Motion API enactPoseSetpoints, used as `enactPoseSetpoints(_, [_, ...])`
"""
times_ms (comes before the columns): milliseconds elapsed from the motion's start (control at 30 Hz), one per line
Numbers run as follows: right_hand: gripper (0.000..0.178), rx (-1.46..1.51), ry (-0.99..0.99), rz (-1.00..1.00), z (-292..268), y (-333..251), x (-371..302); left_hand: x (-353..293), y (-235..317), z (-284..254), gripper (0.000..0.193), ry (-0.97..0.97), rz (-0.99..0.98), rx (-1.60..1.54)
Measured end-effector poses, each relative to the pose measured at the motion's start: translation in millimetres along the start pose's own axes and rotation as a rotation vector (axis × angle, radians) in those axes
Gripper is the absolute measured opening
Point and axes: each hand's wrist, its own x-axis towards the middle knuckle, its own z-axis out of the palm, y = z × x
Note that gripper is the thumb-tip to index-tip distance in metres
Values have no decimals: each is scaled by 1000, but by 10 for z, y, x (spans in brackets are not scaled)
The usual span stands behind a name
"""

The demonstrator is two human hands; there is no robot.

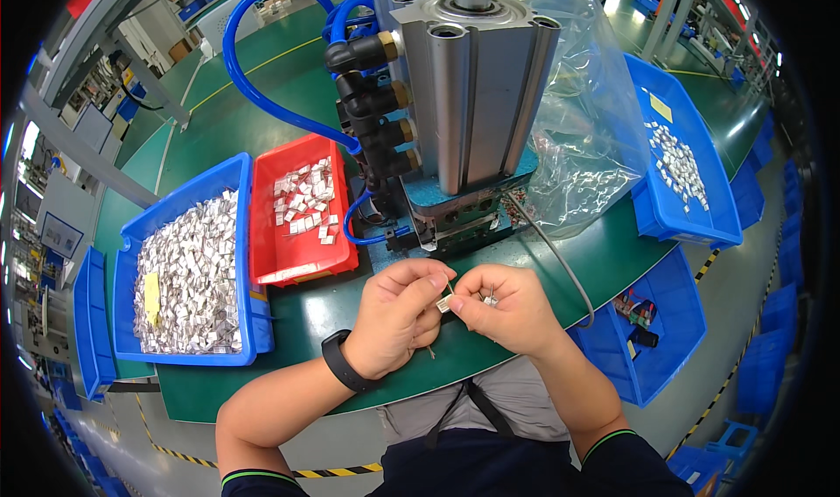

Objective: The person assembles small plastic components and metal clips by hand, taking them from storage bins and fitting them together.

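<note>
My left hand (395, 313), with a black band on its wrist, pinches a thin metal lead between thumb and forefinger. That lead belongs to a small white ceramic resistor (444, 305), whose block sits at the thumb tip of my right hand (509, 311). Both hands meet just in front of the press. Another white piece with leads (490, 300) shows among the right fingers. A lead pokes out below my curled left fingers; what it belongs to is hidden. A metal press (477, 103) with a large cylinder stands beyond my hands.
Left of the press are a red tray (284, 259) with some white resistors and a blue bin (254, 322) heaped with them. On the right stand a clear plastic bag (582, 138), another blue bin (687, 226) and a grey cable (556, 256). Blue hoses (233, 55) loop from the press.
</note>
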Motion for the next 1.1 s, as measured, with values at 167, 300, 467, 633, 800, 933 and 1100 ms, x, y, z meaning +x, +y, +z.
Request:
enactPoseSetpoints(167, [12, -8, -3, -3, -1, -16, -6, -1, -10, 12, 8, 6, 20, 12])
enactPoseSetpoints(300, [12, -19, 5, -8, 1, -7, -3, -5, -6, 22, 7, 20, 29, -3])
enactPoseSetpoints(467, [12, -6, 35, -17, 5, -13, -14, -7, -22, -6, 7, -16, 57, -22])
enactPoseSetpoints(633, [12, 0, 40, -30, 0, -4, -12, -4, -13, -5, 7, -9, 65, -25])
enactPoseSetpoints(800, [7, 5, 72, -92, 26, 5, -2, -3, -9, -3, 9, -20, 68, -23])
enactPoseSetpoints(933, [7, 9, 76, -98, 24, 5, -4, -2, -11, -6, 9, -8, 66, -19])
enactPoseSetpoints(1100, [8, -5, 86, -113, 21, 14, -3, -1, -14, -14, 10, -19, 68, -18])
